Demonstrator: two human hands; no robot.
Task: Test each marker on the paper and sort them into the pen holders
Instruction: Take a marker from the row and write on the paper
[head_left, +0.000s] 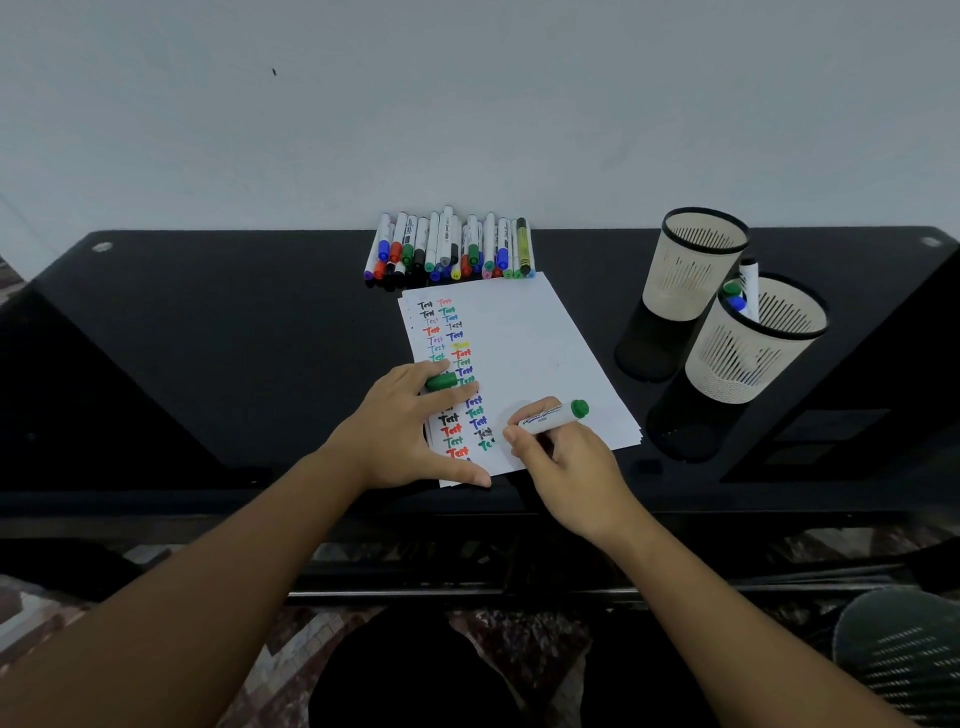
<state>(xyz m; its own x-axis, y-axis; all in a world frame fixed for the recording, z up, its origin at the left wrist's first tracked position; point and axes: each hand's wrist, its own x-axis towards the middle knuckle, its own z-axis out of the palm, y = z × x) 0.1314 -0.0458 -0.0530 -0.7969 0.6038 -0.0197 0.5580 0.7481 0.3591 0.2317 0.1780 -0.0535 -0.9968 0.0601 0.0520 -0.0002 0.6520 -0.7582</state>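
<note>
— Anything readable?
— On the paper (519, 358), the word "Test" is handwritten over and over in two columns along its left edge, in black, red, green, blue, purple and yellow.
— And the marker (545, 417) barrel?
— Printed, but too blurred to read.

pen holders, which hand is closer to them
Right. The right hand, holding a green marker, is on the paper's holder-side edge; the left hand presses the paper's far side from the pen holders.

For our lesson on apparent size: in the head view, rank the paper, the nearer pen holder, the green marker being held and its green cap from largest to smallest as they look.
1. Paper
2. Nearer pen holder, though it stands upright, so the comparison is rough
3. Green marker
4. Green cap
</note>
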